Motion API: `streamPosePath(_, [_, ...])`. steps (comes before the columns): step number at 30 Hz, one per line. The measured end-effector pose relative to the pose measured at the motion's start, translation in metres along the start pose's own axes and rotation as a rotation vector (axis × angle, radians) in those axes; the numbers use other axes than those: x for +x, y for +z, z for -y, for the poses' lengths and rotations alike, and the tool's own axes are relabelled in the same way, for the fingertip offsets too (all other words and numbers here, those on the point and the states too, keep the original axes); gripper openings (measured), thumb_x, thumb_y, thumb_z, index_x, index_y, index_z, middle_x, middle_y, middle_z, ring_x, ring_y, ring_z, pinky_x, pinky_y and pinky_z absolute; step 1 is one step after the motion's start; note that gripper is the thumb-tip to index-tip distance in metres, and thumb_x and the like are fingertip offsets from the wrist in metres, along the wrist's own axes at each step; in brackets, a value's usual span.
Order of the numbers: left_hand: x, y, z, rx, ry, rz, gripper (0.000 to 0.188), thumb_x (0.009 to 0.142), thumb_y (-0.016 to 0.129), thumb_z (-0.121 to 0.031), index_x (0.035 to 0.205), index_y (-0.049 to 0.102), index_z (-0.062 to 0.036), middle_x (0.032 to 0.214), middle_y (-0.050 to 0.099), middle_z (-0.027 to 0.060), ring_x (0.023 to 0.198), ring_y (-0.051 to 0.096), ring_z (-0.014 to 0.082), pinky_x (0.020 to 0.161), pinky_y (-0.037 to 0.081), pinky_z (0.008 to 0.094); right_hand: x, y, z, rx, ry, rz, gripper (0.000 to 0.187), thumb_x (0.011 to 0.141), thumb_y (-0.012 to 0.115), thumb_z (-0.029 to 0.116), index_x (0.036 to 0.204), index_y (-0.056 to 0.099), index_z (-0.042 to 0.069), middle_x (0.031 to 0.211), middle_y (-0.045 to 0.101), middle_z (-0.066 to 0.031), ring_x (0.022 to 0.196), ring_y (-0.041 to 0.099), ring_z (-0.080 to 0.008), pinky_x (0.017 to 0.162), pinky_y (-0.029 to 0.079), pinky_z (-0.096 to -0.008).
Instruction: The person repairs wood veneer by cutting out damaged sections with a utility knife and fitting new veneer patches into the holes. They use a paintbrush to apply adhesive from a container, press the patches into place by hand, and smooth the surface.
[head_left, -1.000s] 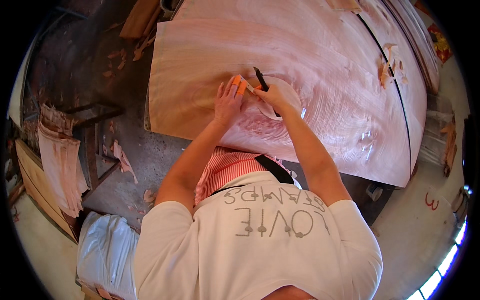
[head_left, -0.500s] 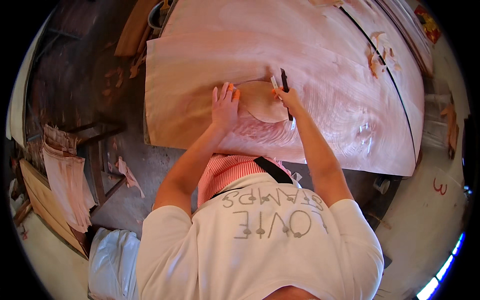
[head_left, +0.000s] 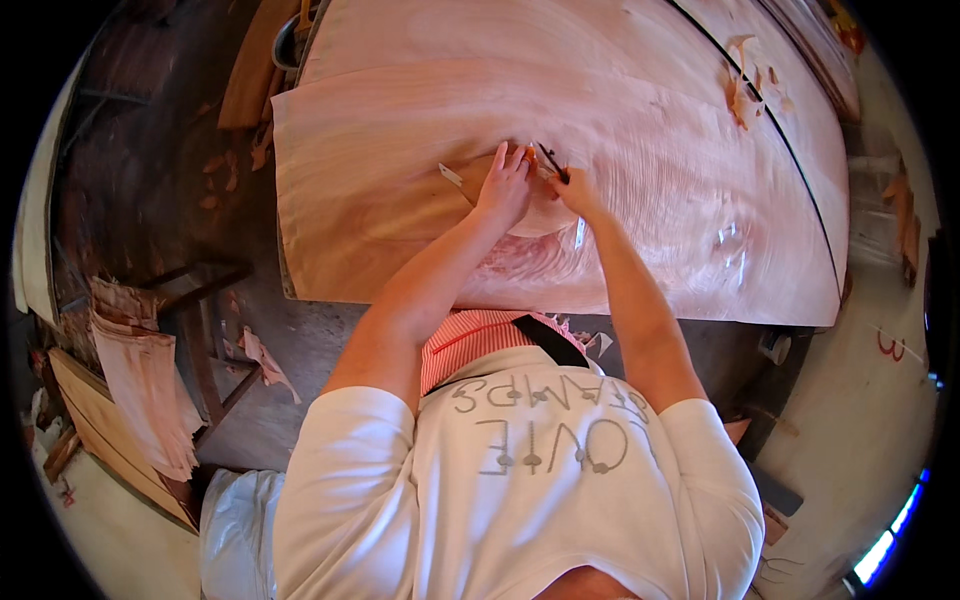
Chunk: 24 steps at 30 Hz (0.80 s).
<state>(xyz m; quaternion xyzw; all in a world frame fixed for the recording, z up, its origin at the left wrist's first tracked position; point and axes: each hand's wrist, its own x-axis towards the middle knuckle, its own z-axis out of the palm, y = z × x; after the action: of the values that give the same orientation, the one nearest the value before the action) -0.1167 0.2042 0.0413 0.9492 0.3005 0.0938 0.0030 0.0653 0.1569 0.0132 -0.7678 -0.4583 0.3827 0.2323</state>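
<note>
My left hand [head_left: 507, 188] lies on a large pinkish thin wood sheet [head_left: 400, 120], fingers stretched out, with orange coverings at some fingertips. Its fingers rest at the upper edge of a rounded tan patch [head_left: 545, 218] in the sheet. Just right of it, my right hand [head_left: 578, 192] is closed round a slim black utility knife [head_left: 552, 160], whose far end points up and left. A short white strip [head_left: 450, 175] shows left of my left hand, and another small white piece [head_left: 580, 233] is below my right hand. My fingers cover part of the patch.
Thin wood scraps [head_left: 742, 95] lie by a dark curved line [head_left: 770, 120] on the far right of the surface. At left, a bundle of veneer strips [head_left: 140, 370] hangs by a dark metal frame [head_left: 205, 340]. A bowl [head_left: 288, 45] stands at the far left corner.
My left hand has moved right, close to my right hand, uncovering a white strip. The white strip my right hand held is no longer visible; the knife now points up and left.
</note>
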Motion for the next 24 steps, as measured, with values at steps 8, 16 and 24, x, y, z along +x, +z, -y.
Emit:
streamPosePath(8, [-0.016, -0.005, 0.018, -0.228, -0.049, 0.033, 0.037, 0.079, 0.047, -0.012, 0.114, 0.054, -0.0011, 0.123, 0.049, 0.0125, 0.124, 0.036, 0.0243, 0.105, 0.022, 0.0481, -0.06, -0.018, 0.02, 0.142, 0.229, 0.301, 0.022, 0.08, 0.062, 0.027, 0.084, 0.065, 0.005, 0.065, 0.061, -0.0023, 0.052, 0.051, -0.0071, 0.045, 0.035, -0.0225])
streamPosePath(16, [-0.119, -0.023, -0.023, -0.369, 0.137, 0.003, 0.044, 0.078, 0.055, -0.023, 0.116, 0.053, -0.0021, 0.126, 0.046, 0.0113, 0.126, 0.034, 0.0233, 0.105, 0.021, 0.0478, -0.136, 0.054, 0.027, 0.663, 0.494, 0.18, 0.025, 0.083, 0.062, 0.032, 0.084, 0.064, 0.007, 0.062, 0.055, 0.0012, 0.042, 0.034, -0.0047, 0.038, 0.023, -0.0201])
streamPosePath(24, [-0.127, -0.022, -0.037, -0.304, 0.137, 0.109, 0.058, 0.073, 0.062, -0.036, 0.12, 0.051, -0.0035, 0.131, 0.042, 0.0108, 0.13, 0.027, 0.0235, 0.107, 0.014, 0.0495, -0.172, 0.043, -0.001, 0.511, 0.595, 0.239, 0.035, 0.086, 0.055, 0.037, 0.078, 0.064, 0.004, 0.054, 0.052, 0.0006, 0.039, 0.034, -0.006, 0.038, 0.022, -0.0224])
